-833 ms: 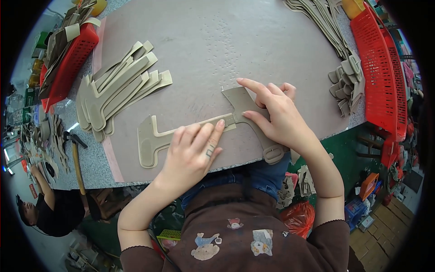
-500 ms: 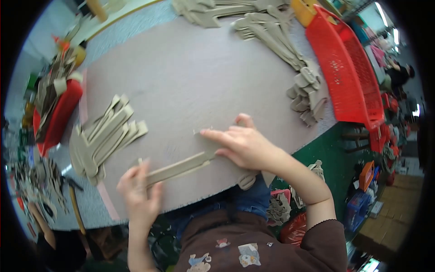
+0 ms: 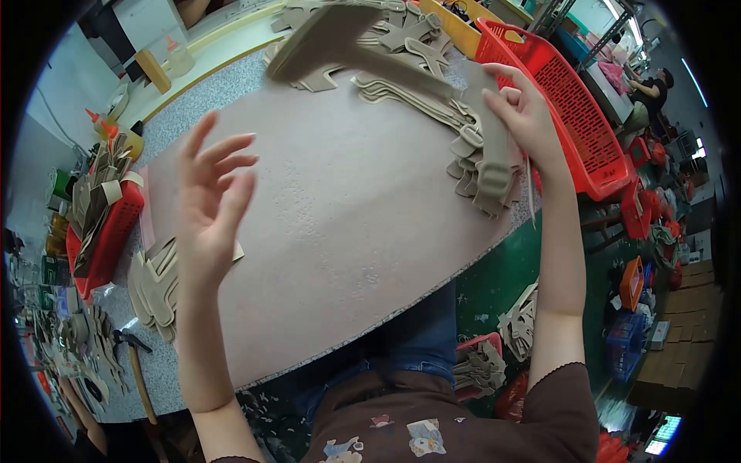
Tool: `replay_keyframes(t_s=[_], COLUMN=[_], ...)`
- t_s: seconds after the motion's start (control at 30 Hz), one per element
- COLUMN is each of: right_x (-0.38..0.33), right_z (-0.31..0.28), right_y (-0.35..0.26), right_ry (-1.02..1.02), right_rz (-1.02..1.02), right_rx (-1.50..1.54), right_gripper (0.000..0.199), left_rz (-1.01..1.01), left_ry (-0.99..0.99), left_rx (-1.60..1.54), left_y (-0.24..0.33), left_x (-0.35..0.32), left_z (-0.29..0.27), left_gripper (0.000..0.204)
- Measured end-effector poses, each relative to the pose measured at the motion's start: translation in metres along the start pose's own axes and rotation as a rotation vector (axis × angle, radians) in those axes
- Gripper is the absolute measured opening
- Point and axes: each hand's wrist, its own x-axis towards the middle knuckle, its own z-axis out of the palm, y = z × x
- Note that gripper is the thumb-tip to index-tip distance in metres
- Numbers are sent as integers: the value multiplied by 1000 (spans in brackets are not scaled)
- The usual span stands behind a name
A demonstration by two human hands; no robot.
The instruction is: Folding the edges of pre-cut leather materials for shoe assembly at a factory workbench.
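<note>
My right hand (image 3: pixel 525 116) is raised over the far right of the table, fingers closed on a long beige strap piece (image 3: pixel 486 131). One end of the piece hangs down over the pile of small beige pieces (image 3: pixel 467 176); its broad, blurred part reaches left above the stacked beige strips (image 3: pixel 401 91). My left hand (image 3: pixel 212 197) is held up over the left side of the table with spread fingers and nothing in it. Beneath its wrist lies a stack of angled beige pieces (image 3: pixel 154 289), partly hidden by my forearm.
A red plastic basket (image 3: pixel 587 116) stands at the right edge, a yellow bin (image 3: pixel 448 23) behind it. On the left are a red bin (image 3: pixel 116 231) full of pieces and a hammer (image 3: pixel 139 378). Glue bottles (image 3: pixel 179 58) stand at the far left. Another person (image 3: pixel 652 92) works at the back right.
The strap piece has left the mat and gone up and to the far right in my right hand. My left hand has let go of it, risen and opened. The view has shifted slightly.
</note>
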Motion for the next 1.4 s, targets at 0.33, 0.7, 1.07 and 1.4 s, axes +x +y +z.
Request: replay_keyframes(t_s=[0.33,0.7,1.07,1.4], right_x=[34,-9,-103,-119], right_z=[-33,72,211,231], right_y=[163,-7,-44,-31], right_ry=[140,-109,-682,-609], right_rz=[107,-376,-391,-572], right_rx=[-481,-480,-280,-397], right_gripper=[45,30,48,47], left_rz=[-108,-79,98,-717], left_ry=[-400,-183,172,664], left_rx=[288,432,898,2088], left_y=[-50,-59,-36,-63], left_x=[-123,-177,-174,-275], left_z=[-1,-28,-128,-436], left_gripper=[60,39,40,61])
